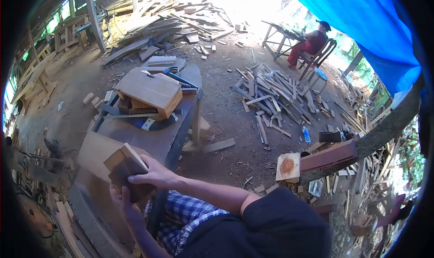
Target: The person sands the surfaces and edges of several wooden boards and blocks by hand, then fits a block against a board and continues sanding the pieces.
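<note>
Harsh daylight is let in from the open far side, where ground beyond the wood pile (158,25) is washed out to white. The blue tarp (361,27) is lit from behind. The workbench (153,138) is left in softer shade. Edges are bowed by the wide lens and ringed in black.

Both hands (138,185) hold a small wooden block (122,161), perhaps with dark sandpaper (129,179) against it.

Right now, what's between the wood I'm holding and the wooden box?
A brown board, then a thin strip and a dark-and-white object, in the head view.
</note>
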A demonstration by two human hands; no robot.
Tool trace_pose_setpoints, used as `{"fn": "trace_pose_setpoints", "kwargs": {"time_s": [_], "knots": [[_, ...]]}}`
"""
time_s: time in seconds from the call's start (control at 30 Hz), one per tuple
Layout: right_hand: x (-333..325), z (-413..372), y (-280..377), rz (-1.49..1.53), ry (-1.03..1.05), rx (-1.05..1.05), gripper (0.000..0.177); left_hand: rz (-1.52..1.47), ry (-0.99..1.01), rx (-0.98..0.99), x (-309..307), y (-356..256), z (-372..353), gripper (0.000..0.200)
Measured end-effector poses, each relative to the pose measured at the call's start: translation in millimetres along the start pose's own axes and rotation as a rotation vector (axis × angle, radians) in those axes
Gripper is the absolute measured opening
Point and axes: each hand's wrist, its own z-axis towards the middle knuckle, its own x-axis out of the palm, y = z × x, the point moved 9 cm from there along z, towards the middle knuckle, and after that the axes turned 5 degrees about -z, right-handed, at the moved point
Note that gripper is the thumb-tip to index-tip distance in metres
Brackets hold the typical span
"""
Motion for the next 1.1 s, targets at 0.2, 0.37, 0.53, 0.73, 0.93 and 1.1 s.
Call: {"fn": "trace_pose_setpoints", "kwargs": {"time_s": [0.2, 0.37, 0.53, 0.73, 0.93, 1.1], "knots": [[17, -9, -22, 0.532, 0.253, 0.116, 0.080, -0.163, 0.088, -0.109, 0, 1, -3, 0.065], [24, -20, -21, 0.715, 0.371, 0.156, 0.088, -0.355, 0.120, -0.152, 11, -4, -9, 0.067], [15, -24, -25, 0.640, 0.320, 0.227, 0.087, -0.486, 0.207, -0.167, 23, -1, -8, 0.062], [-2, -29, -38, 0.567, 0.244, 0.290, 0.076, -0.425, 0.246, -0.175, 34, 19, -2, 0.064], [-15, -25, -45, 0.573, 0.183, 0.197, 0.073, -0.206, 0.249, -0.277, 37, 30, -6, 0.051], [-22, -23, -40, 0.400, 0.131, 0.154, 0.067, -0.028, 0.201, -0.198, 34, 23, -5, 0.046]]}}
